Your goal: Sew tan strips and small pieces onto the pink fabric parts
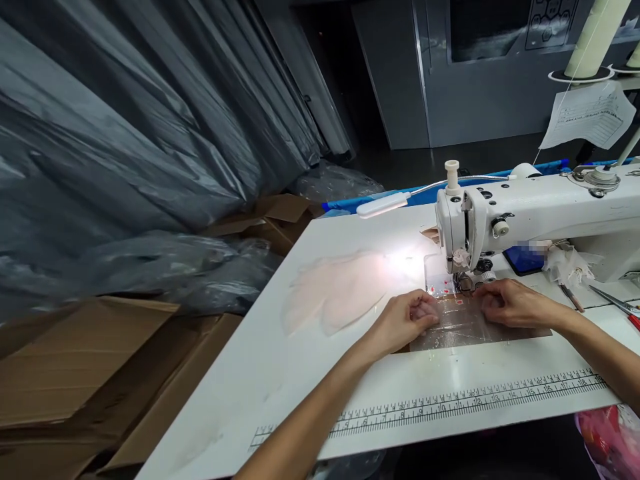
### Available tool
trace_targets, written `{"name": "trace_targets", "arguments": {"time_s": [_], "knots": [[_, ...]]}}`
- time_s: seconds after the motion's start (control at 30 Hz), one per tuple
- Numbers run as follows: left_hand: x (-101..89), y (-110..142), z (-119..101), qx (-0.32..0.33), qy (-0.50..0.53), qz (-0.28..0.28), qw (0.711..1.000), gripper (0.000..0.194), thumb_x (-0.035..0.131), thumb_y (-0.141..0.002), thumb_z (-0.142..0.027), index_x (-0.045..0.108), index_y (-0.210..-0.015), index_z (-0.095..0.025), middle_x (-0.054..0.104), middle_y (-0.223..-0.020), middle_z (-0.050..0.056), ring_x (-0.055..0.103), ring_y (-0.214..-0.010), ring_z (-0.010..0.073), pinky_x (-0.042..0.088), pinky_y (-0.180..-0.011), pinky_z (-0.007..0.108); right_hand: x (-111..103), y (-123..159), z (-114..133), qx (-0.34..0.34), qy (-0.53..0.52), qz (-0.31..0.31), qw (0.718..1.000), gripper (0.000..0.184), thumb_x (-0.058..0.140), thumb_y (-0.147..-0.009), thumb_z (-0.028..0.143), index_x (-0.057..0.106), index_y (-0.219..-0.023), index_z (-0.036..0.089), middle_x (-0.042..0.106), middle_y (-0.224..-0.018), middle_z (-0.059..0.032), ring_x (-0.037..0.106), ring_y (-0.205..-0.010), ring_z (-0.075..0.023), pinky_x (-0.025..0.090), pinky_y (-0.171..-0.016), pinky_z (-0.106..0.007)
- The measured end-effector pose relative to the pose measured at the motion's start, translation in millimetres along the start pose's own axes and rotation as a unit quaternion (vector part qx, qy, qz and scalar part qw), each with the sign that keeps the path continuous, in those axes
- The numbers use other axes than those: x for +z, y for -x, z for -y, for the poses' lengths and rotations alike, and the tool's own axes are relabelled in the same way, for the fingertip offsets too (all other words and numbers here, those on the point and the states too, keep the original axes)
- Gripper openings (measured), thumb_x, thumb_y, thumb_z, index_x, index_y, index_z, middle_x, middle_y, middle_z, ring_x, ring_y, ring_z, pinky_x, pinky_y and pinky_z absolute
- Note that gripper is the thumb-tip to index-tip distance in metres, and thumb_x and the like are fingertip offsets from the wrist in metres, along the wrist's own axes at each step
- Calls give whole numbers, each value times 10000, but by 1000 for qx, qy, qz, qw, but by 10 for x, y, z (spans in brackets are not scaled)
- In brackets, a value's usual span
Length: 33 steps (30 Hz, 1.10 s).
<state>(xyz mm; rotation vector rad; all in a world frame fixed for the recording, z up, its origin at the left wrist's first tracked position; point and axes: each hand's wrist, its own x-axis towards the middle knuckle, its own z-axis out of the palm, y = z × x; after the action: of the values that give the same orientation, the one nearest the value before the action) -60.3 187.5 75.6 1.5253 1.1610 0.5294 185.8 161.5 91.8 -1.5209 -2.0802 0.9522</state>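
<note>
A white sewing machine [540,207] stands at the right, its presser foot [464,283] low over a sheer, pale fabric [457,327]. The fabric lies in front of the needle area, over a brownish, shiny surface. At its left side my left hand [407,321] is closed, fingers curled and pinching at the edge. My right hand [513,303] is closed too, with thumb and fingertips together on the fabric just right of the presser foot. Small red marks [446,287] show near the foot. More sheer pinkish pieces [345,287] lie flat on the table to the left.
A lit lamp [383,205] shines on the white table [280,380]. A printed ruler [430,410] runs along the front edge. Scissors [613,300], a blue-screened phone [523,259] and fabric scraps [567,263] lie right. Cardboard boxes [80,360] stand left; a thread cone [595,43] rises behind.
</note>
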Motion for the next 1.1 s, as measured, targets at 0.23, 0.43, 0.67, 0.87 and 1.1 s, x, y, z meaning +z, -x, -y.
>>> {"name": "trace_targets", "arguments": {"time_s": [0.23, 0.43, 0.67, 0.87, 1.1], "knots": [[44, -8, 96, 21, 112, -90, 989, 276, 769, -684, -401, 657, -780, -168, 641, -654, 1, 625, -628, 138, 543, -597, 260, 171, -75, -155, 69, -154, -38, 985, 332, 609, -797, 515, 633, -781, 185, 638, -680, -18, 594, -619, -173, 469, -561, -286], [74, -5, 88, -42, 319, -123, 939, 287, 843, -632, -322, 640, -765, -169, 710, -855, 37, 692, -850, 171, 571, -898, 330, 279, -105, -173, 138, -353, -60, 923, 539, 739, -590, 696, 574, -681, 191, 649, -666, -18, 625, -572, -166, 512, -530, -292], [77, 8, 38, -52, 454, -75, 886, 433, 899, -569, -293, 509, -720, -180, 676, -1163, 75, 679, -1046, 233, 547, -990, 362, 315, -118, -142, 168, -397, -100, 897, 594, 766, -522, 732, 592, -709, 197, 609, -634, 5, 622, -596, -171, 554, -620, -331], [94, 0, 69, -61, 426, -77, 899, 372, 833, -679, -277, 486, -775, -185, 692, -1103, 94, 683, -1050, 239, 545, -998, 370, 377, -139, -172, 148, -360, -114, 914, 584, 696, -588, 763, 542, -700, 212, 592, -631, -10, 572, -580, -173, 494, -554, -312], [7, -8, 186, 183, 14, -184, 966, 137, 631, -864, -276, 567, -951, -190, 710, -1077, 82, 692, -984, 222, 604, -845, 404, 269, -86, -172, 82, -29, -154, 984, 315, 548, -835, 527, 558, -773, 218, 553, -569, 9, 519, -545, -174, 364, -518, -282]]}}
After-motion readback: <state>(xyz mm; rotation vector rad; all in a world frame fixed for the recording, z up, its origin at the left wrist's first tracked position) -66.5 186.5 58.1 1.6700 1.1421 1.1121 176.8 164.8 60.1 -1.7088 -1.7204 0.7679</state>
